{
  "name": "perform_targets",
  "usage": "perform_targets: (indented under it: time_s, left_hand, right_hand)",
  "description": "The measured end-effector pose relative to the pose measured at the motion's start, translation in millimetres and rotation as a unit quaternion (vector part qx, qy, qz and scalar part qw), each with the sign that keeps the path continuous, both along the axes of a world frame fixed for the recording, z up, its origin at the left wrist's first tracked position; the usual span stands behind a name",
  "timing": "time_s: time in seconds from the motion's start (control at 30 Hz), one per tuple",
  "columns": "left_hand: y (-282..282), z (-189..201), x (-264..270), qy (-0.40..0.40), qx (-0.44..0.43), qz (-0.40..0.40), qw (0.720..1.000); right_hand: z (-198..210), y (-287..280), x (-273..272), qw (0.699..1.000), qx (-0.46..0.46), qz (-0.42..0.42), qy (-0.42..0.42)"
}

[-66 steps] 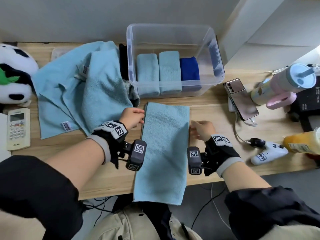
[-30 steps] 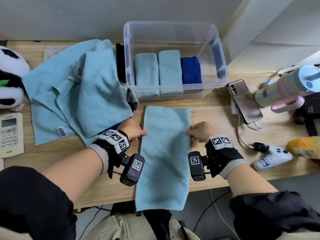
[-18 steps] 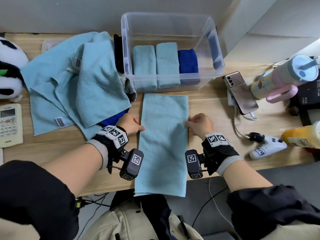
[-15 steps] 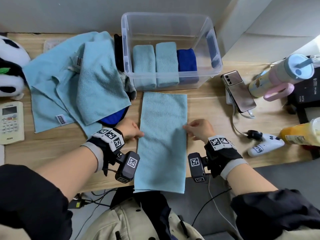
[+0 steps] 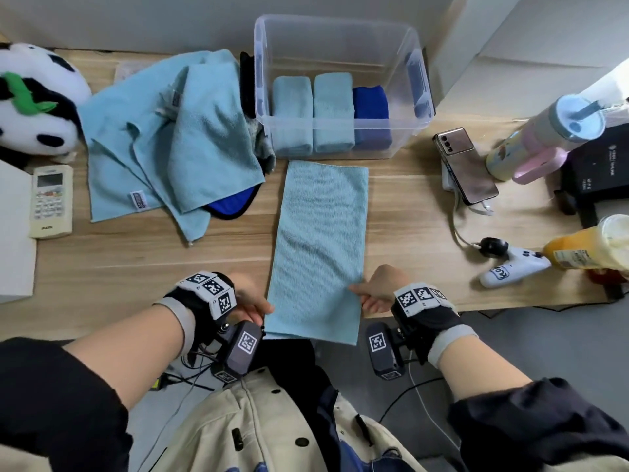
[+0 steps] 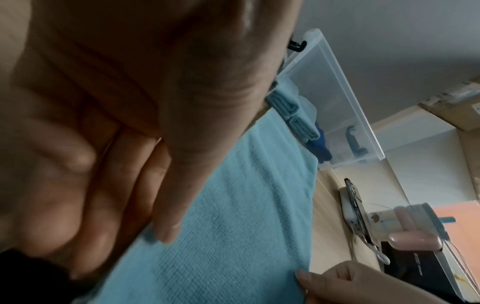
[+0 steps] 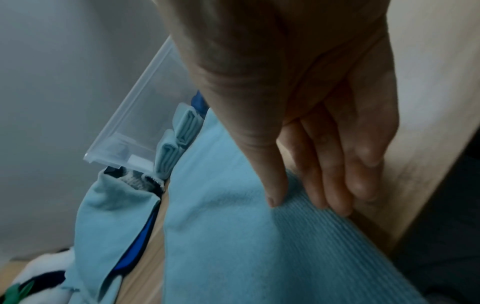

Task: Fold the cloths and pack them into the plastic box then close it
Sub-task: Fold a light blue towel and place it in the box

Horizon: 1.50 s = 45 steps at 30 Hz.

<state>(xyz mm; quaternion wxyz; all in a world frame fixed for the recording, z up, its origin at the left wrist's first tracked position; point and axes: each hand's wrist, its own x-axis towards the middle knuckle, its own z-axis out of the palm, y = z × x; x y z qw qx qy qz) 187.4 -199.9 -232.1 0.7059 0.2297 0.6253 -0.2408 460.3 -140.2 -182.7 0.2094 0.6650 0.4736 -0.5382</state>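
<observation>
Pinching the cloth (image 5: 318, 247) by its near side edges, left hand (image 5: 250, 298) and right hand (image 5: 381, 287) sit below the box (image 5: 340, 28).

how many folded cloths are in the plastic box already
3, side by side along the near wall of the plastic box: left light blue cloth, middle light blue cloth, dark blue cloth rightmost.

The towel (image 5: 318, 247) under my fingers is pale blue with a fine ribbed weave. In the clear box (image 5: 340, 28) I see 2 pale blue rolls (image 5: 313, 110) and 1 dark blue roll (image 5: 371, 114). My wristbands (image 5: 212, 291) carry black-and-white square codes. The desk (image 5: 136, 260) is light wood grain.
</observation>
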Motion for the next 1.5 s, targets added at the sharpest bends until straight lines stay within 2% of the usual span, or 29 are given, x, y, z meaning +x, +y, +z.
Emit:
perform_targets:
  time_s: [0.2,0.4,0.63,0.73,0.83,0.9,0.97,1.07,1.2,1.33,1.4,1.47,1.5]
  left_hand:
    - [-11,22,10,-0.01,0.018,0.043,0.999]
    - [-18,26,9,0.002,0.03,-0.003,1.0]
    - [-35,35,22,-0.005,-0.002,-0.092,0.996]
    - [-34,37,23,-0.05,-0.018,0.008,0.999]
    - [-29,47,21,-0.067,0.027,0.089,0.993]
    - [-22,58,21,-0.077,0.06,0.126,0.987]
    - [-12,70,21,-0.088,0.084,0.161,0.979]
    - [6,88,25,-0.103,0.112,0.205,0.967]
    - [30,107,33,-0.124,0.134,0.289,0.94]
    - [42,117,27,-0.101,0.143,0.273,0.946]
    - [44,118,21,-0.067,0.209,0.218,0.951]
    - [44,113,16,-0.056,0.306,0.183,0.932]
    - [43,112,15,-0.082,0.351,0.169,0.917]
  right_hand:
    - [5,-5,5,0.998,0.043,0.038,-0.022]
    - [1,-6,5,0.998,0.042,0.046,-0.027]
    - [0,-5,6,0.998,0.04,0.043,-0.02]
    - [2,-5,7,0.998,0.038,0.048,-0.017]
    - [7,-4,5,0.998,0.018,0.058,0.005]
    - [12,-2,1,0.991,0.058,0.115,0.031]
    - [22,-2,-6,0.977,0.121,0.15,0.092]
    - [38,-9,-25,0.957,0.154,0.156,0.19]
    - [53,-18,-53,0.935,0.175,0.231,0.204]
    - [48,-17,-66,0.925,0.226,0.246,0.18]
    - [48,-14,-66,0.925,0.244,0.231,0.176]
    - [49,-10,-65,0.924,0.257,0.217,0.181]
    - [51,-9,-64,0.922,0.266,0.213,0.185]
